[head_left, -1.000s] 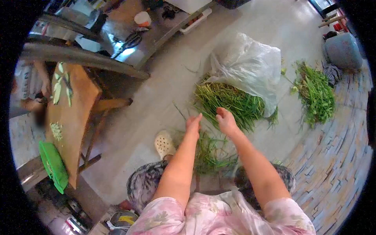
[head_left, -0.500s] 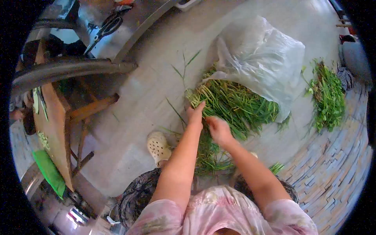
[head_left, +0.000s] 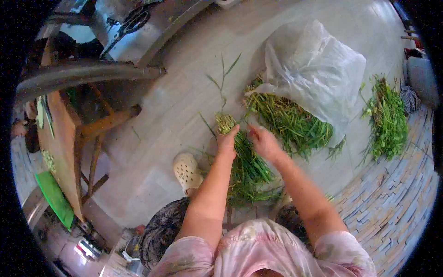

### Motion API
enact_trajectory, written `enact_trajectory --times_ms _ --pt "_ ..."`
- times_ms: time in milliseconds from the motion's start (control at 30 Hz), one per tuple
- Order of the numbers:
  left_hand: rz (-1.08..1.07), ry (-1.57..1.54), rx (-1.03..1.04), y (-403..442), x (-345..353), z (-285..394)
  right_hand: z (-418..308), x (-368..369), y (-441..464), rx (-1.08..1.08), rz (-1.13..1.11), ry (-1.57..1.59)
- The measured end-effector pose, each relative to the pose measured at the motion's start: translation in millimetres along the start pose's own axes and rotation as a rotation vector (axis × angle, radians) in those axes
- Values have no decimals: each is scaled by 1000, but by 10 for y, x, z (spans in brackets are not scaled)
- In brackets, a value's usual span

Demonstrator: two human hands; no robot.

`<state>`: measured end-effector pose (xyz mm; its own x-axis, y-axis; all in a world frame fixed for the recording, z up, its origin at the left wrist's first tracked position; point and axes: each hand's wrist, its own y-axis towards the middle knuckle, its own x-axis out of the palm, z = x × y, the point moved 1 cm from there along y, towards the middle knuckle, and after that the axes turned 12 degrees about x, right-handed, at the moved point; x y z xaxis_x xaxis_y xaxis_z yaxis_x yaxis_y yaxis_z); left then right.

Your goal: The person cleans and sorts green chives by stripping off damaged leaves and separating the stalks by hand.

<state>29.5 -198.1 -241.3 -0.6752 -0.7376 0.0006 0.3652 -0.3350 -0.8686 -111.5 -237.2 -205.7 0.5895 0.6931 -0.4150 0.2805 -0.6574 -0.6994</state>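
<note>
My left hand (head_left: 227, 143) is wrapped round a bundle of long green grass-like stalks (head_left: 251, 164). The bundle's pale stem ends stick out above my fist, and its leaves hang down toward my feet. Just to the right, my right hand (head_left: 266, 144) is closed in a pinch close to the bundle. Thin strands show near its fingertips, but what it grips is too small and blurred to tell. Beyond both hands lies a larger heap of the same greens (head_left: 290, 124), partly covered by a translucent plastic bag (head_left: 316, 69).
Another pile of leafy greens (head_left: 387, 120) lies at the right. Loose stalks (head_left: 223, 83) are on the floor ahead. At the left stand a wooden stool (head_left: 67, 138) and a chair with scissors (head_left: 127, 30) on it. A cream clog (head_left: 187, 171) is on my left foot.
The bundle in my left hand now stands apart from the larger heap, drawn slightly left. My right hand has shifted a little right and up.
</note>
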Motion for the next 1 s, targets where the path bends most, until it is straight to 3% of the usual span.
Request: enact_trajectory --times_ms 33,67,200,300,333,433,567,700,733,833,967,1000 --pt "-31 -37 35 19 3 -43 11 -68 76 -19 87 7" --pt "-61 -72 70 52 -9 -114 35 -129 171 124 -10 -46" --pt "-169 -233 42 102 -62 -222 208 85 234 -31 -25 -167" --pt "-242 -369 12 -36 -51 -108 19 149 -147 -37 -232 287" --pt "-241 -401 -16 -120 -35 -16 -17 172 -248 -150 -181 366" --pt "-244 -446 -34 -452 -47 303 -110 67 -577 -21 -229 202" --pt "-363 -503 103 -1045 -25 570 -270 -8 -968 47 -94 -23" --pt "-550 -421 353 -1732 -160 740 -866 -333 -1608 -113 168 162" --pt "-560 -337 403 -1971 -199 719 -975 -382 -1797 -53 170 97" --pt "-617 -149 549 -2503 -330 832 -1343 -399 -2300 -223 288 -183" --pt "-725 -170 537 -3029 -676 1042 -1373 -292 -3001 -477 528 -459" --pt "-753 -186 551 -3129 -791 1128 -1400 -355 -3178 -450 516 -487"
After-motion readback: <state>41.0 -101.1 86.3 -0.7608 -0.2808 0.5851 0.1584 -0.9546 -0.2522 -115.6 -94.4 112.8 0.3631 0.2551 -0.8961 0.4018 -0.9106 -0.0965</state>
